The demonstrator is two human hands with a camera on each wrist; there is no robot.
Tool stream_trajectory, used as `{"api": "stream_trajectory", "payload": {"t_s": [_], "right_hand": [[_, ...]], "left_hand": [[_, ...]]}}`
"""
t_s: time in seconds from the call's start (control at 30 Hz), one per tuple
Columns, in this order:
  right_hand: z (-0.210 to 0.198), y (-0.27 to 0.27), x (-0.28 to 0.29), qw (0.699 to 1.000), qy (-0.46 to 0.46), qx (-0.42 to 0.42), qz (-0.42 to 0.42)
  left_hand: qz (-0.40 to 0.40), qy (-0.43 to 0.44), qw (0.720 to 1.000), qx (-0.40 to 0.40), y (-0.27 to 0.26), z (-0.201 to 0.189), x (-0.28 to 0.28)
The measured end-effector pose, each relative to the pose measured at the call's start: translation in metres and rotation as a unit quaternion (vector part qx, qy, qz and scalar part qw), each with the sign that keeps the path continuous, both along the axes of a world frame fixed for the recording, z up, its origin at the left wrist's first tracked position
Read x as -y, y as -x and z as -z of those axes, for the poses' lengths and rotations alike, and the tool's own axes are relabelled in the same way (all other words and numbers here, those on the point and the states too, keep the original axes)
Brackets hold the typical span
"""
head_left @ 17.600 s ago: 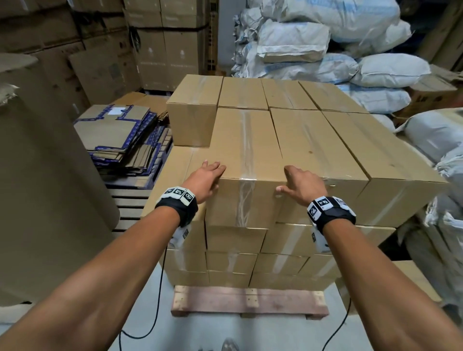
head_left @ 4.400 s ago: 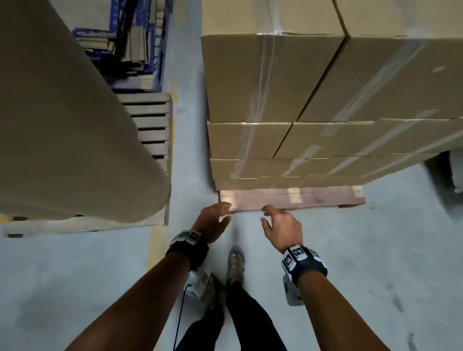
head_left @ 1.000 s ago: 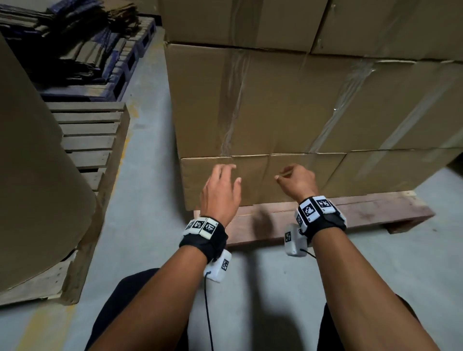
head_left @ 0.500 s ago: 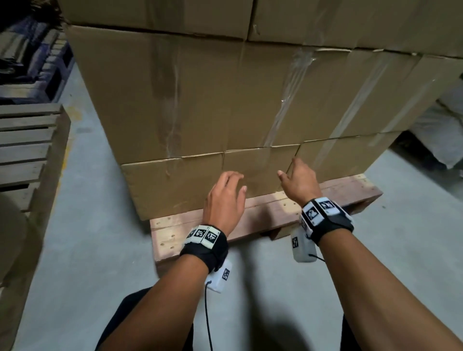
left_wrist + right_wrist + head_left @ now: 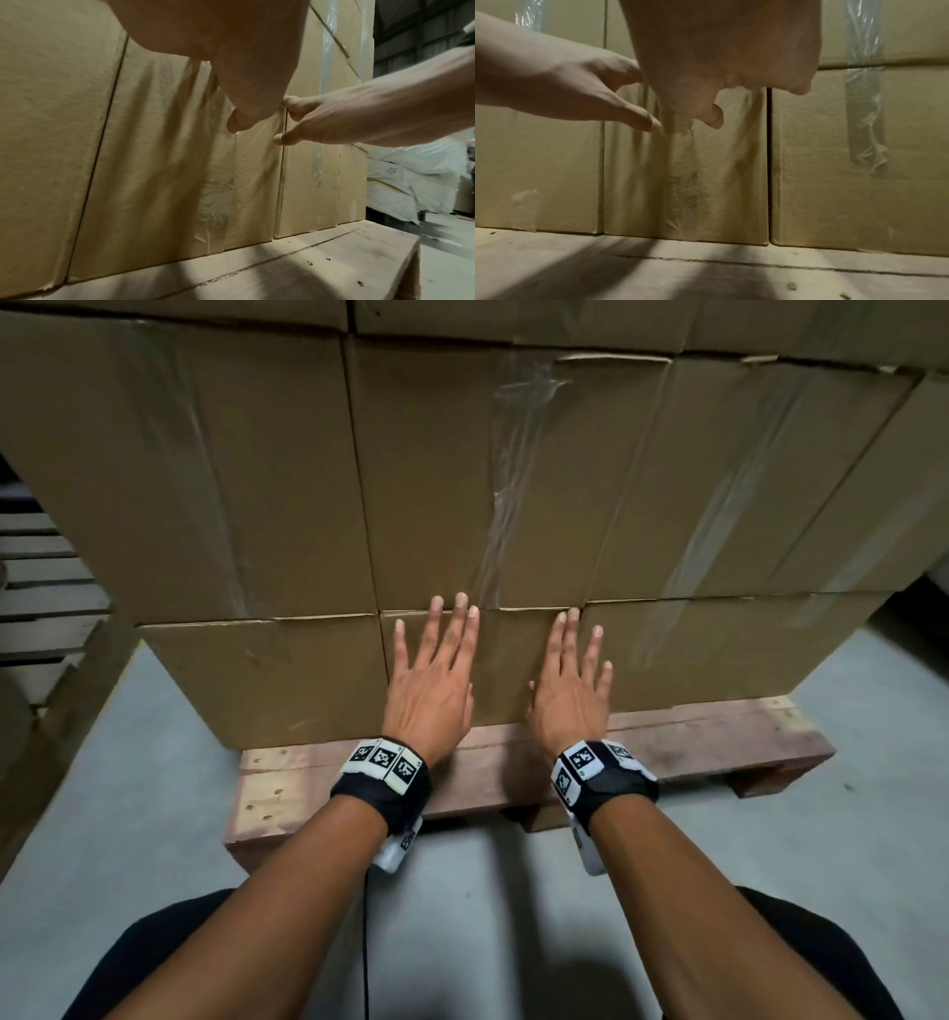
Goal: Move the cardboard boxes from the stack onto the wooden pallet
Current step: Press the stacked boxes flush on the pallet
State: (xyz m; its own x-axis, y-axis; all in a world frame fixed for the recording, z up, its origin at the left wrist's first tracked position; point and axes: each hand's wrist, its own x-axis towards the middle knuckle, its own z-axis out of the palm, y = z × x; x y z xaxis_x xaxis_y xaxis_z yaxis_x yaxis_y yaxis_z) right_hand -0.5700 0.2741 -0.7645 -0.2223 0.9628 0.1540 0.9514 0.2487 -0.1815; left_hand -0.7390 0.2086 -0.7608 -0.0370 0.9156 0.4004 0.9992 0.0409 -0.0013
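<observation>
Taped cardboard boxes are stacked in rows on a wooden pallet [image 5: 693,744]. Both hands lie flat, fingers straight and spread, against the front face of the middle bottom-row box [image 5: 506,660]. My left hand [image 5: 431,675] covers that box's left half, with fingertips reaching its top seam. My right hand [image 5: 570,680] covers the right half, beside the seam to the neighbouring box. In the left wrist view the left hand [image 5: 244,85] and right hand [image 5: 334,121] touch the same box [image 5: 167,162] above the pallet board [image 5: 282,274]. The right wrist view shows this box [image 5: 685,172] standing on the pallet [image 5: 706,274].
A second slatted pallet [image 5: 41,608] sits at the left edge. White sacks [image 5: 411,178] lie beyond the stack's right corner. Grey concrete floor [image 5: 128,814] surrounds the pallet. My knees in dark trousers are at the bottom of the head view.
Both hands have moved forward and flattened onto the bottom middle box. The right hand's fingers were curled half a second ago and are now straight. The view has drawn closer to the stack.
</observation>
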Motion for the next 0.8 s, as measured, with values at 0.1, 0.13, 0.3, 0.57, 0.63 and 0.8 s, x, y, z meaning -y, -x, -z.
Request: {"api": "stream_trajectory", "payload": {"t_s": [0.1,0.13,0.3,0.57,0.63,0.8], "right_hand": [[0.014,0.008,0.0,0.997,-0.071,-0.041,0.012],[0.015,0.008,-0.002,0.996,-0.079,-0.042,0.009],[0.021,-0.013,-0.015,0.994,-0.103,-0.006,-0.03],[0.022,-0.019,-0.02,0.991,-0.115,-0.038,-0.053],[0.019,-0.017,-0.019,0.991,-0.114,-0.057,-0.049],[0.01,-0.022,-0.019,0.991,-0.097,-0.065,-0.065]], "left_hand": [[-0.031,0.002,0.999,-0.012,-0.011,0.001,-0.006],[-0.042,0.007,0.999,-0.013,-0.014,0.001,-0.007],[-0.081,0.016,0.996,-0.022,-0.026,0.003,-0.012],[-0.104,0.03,0.993,-0.042,-0.031,0.003,-0.014],[-0.104,0.034,0.993,-0.043,-0.031,0.002,-0.014],[-0.109,0.04,0.992,-0.045,-0.033,-0.003,-0.012]]}}
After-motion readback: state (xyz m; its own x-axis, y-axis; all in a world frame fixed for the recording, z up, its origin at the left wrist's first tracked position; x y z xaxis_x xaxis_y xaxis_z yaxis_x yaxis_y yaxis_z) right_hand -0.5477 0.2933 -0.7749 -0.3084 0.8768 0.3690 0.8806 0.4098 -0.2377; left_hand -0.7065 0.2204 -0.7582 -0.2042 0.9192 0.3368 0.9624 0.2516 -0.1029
